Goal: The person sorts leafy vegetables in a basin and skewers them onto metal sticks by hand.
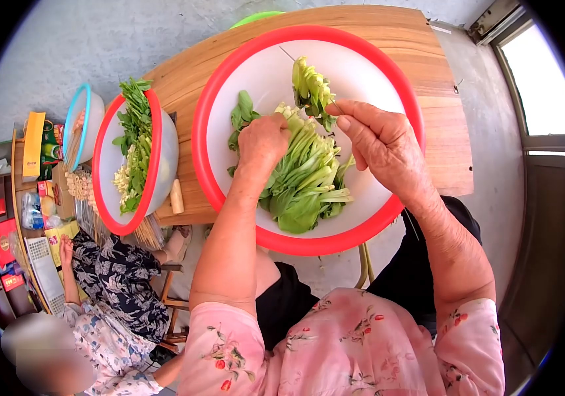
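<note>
A large white basin with a red rim [206, 191] stands on the wooden table. Leafy green vegetables with pale stems [309, 165] are heaped in its middle. Above the heap, a thin skewer [287, 53] passes through a bunch of cut greens [310, 86]. My right hand [381, 142] pinches the skewer's lower end between thumb and fingers. Over the left side of the heap, my left hand [264, 142] has its fingers curled down at the stems; what they hold, if anything, is hidden.
On the wooden table [421, 86], a red-rimmed bowl of greens [168, 152] stands left, beside a blue-rimmed bowl with skewers [94, 125]. A wooden stick [177, 197] lies near the table edge. Another person [117, 284] sits at the lower left, near shelves of packets.
</note>
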Demonstrator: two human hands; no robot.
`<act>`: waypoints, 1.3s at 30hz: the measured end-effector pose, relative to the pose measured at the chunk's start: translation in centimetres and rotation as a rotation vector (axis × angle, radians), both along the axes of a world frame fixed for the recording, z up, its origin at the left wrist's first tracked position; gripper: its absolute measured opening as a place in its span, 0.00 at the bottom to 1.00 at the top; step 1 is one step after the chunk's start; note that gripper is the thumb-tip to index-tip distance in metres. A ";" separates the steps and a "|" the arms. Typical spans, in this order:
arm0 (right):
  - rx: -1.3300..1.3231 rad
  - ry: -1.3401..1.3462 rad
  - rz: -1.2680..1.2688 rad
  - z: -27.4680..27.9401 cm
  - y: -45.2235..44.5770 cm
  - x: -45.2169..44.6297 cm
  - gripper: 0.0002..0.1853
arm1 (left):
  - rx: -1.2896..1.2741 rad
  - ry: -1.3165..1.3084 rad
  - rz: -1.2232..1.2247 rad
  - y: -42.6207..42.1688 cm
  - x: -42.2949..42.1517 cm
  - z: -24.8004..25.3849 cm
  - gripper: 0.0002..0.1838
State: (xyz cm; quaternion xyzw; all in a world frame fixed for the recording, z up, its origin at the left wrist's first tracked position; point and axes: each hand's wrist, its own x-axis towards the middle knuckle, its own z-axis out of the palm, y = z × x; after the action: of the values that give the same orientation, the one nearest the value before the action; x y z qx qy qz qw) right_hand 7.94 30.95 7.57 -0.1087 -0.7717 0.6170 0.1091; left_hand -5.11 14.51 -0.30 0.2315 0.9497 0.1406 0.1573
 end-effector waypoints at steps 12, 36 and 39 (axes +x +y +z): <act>0.008 -0.033 0.011 0.4 0.3 0.0 0.10 | 0.109 -0.109 0.026 -0.2 -0.1 -0.1 0.12; 0.148 -0.056 0.163 -0.6 -0.7 0.0 0.08 | 1.033 -0.372 0.416 -0.5 0.0 4.3 0.08; 0.154 -0.059 0.170 -0.5 -0.7 -0.1 0.08 | 1.050 -0.344 0.408 -0.3 0.3 4.6 0.08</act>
State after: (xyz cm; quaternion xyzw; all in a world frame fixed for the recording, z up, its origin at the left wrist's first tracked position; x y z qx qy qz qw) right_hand 7.88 30.24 7.05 -0.0522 -0.8261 0.5596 0.0417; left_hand -4.83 14.19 4.30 0.0650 0.7389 0.6551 0.1433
